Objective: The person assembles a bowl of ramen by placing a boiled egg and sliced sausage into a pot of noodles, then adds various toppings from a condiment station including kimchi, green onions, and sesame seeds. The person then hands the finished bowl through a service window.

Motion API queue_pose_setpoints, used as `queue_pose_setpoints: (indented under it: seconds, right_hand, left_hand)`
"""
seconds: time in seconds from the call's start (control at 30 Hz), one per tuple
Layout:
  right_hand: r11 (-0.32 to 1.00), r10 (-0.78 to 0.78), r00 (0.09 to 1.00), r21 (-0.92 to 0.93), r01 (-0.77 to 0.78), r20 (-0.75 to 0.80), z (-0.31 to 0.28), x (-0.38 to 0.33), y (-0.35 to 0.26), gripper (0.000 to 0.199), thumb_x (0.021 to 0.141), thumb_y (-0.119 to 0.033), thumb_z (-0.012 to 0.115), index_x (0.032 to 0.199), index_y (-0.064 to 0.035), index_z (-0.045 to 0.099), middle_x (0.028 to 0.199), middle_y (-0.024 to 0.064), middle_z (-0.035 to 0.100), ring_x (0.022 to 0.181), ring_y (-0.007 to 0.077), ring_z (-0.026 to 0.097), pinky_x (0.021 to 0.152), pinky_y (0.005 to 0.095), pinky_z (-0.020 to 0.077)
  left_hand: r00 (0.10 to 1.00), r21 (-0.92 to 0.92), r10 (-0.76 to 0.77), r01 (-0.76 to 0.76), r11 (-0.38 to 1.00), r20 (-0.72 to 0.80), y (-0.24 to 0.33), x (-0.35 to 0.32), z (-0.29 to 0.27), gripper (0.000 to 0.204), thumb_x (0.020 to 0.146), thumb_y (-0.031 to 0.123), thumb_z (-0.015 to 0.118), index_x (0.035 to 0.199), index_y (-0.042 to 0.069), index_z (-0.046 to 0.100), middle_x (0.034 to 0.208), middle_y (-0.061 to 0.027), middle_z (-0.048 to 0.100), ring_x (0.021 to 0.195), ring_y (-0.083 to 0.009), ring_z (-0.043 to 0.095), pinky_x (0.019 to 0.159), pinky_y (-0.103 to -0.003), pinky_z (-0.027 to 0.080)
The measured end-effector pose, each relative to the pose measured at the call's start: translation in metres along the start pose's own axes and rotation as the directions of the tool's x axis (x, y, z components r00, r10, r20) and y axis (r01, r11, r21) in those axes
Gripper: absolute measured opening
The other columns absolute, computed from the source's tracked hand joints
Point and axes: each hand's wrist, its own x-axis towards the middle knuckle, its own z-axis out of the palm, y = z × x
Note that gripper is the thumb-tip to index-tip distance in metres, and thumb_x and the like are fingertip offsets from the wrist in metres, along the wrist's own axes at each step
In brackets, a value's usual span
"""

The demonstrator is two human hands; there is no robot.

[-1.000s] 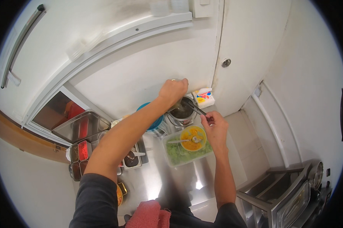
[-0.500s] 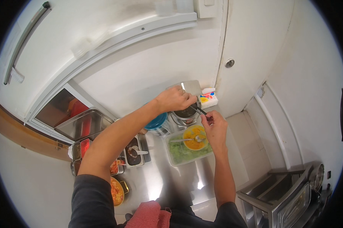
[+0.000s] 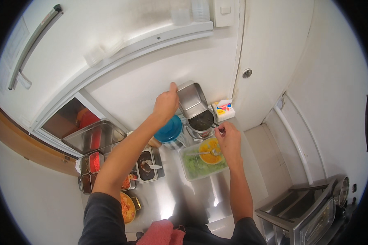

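My left hand grips the edge of a rectangular metal lid and holds it tilted up above a steel pot with dark contents. My right hand pinches a thin utensil just right of the pot. It hovers over a clear plastic container of green leaves and a yellow-orange topping. A spoon lies in that container.
A blue lid sits left of the pot and a colourful small box to its right. Steel pans of red and dark fillings line the counter's left, with an orange-filled bowl nearer me. An oven stands lower right.
My left hand has raised and tilted the metal lid, uncovering the pot. My right hand has stayed over the container with the utensil.
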Motion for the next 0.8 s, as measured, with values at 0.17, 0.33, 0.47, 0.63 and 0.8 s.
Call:
queue_pose_setpoints:
  seconds: [0.17, 0.33, 0.47, 0.63, 0.8]
  right_hand:
    - [1.000, -0.013, 1.000, 0.004, 0.013, -0.002, 0.003, 0.000, 0.003, 0.014, 0.086, -0.004, 0.076, 0.091, 0.0018, 0.064, 0.083, 0.0137, 0.065, 0.062, 0.0235, 0.061, 0.059, 0.0350, 0.0500]
    - [0.999, -0.045, 0.999, -0.007, 0.045, -0.011, 0.005, 0.004, 0.003, 0.014, 0.087, -0.005, 0.075, 0.092, 0.0014, 0.064, 0.083, 0.0148, 0.066, 0.063, 0.0253, 0.063, 0.060, 0.0358, 0.0508]
    - [0.999, -0.034, 0.999, -0.029, 0.035, 0.018, 0.008, 0.008, 0.004, 0.013, 0.088, -0.005, 0.075, 0.092, 0.0014, 0.063, 0.082, 0.0155, 0.066, 0.065, 0.0270, 0.064, 0.061, 0.0372, 0.0515]
    - [0.991, -0.082, 0.996, -0.107, 0.086, 0.044, 0.024, 0.015, 0.017, 0.014, 0.087, -0.006, 0.075, 0.091, 0.0013, 0.063, 0.083, 0.0157, 0.067, 0.069, 0.0286, 0.066, 0.063, 0.0383, 0.0523]
    - [0.998, -0.039, 0.981, -0.033, 0.046, 0.189, 0.043, 0.023, 0.017, 0.033, 0.092, -0.009, 0.072, 0.123, -0.0003, 0.065, 0.110, 0.0183, 0.070, 0.091, 0.0285, 0.071, 0.083, 0.0394, 0.0550]
  left_hand:
    - [0.984, -0.182, -0.145, 0.125, 0.975, -0.100, -0.017, -0.015, -0.005, 0.010, 0.101, 0.010, 0.053, 0.107, 0.004, 0.048, 0.074, -0.0218, 0.068, 0.067, -0.0390, 0.069, 0.062, -0.048, 0.053]
    - [0.929, -0.510, -0.371, 0.312, 0.802, -0.015, -0.032, -0.048, -0.021, 0.014, 0.104, 0.015, 0.056, 0.110, 0.004, 0.050, 0.064, -0.0118, 0.065, 0.057, -0.0183, 0.067, 0.055, -0.032, 0.050]
    - [0.922, -0.567, -0.386, 0.337, 0.752, 0.035, -0.053, -0.096, -0.071, 0.018, 0.104, 0.016, 0.058, 0.118, 0.004, 0.054, 0.066, -0.0058, 0.063, 0.057, -0.0111, 0.062, 0.052, -0.026, 0.046]
    - [0.833, -0.479, -0.543, 0.520, 0.707, 0.105, -0.091, -0.164, -0.164, 0.017, 0.104, 0.014, 0.059, 0.117, 0.004, 0.062, 0.068, -0.0004, 0.062, 0.056, -0.0066, 0.056, 0.050, -0.025, 0.044]
    - [0.871, -0.200, -0.490, 0.478, 0.855, -0.016, -0.149, -0.240, -0.233, 0.019, 0.099, 0.013, 0.062, 0.111, -0.001, 0.063, 0.082, -0.0122, 0.069, 0.062, -0.0228, 0.065, 0.059, -0.035, 0.052]
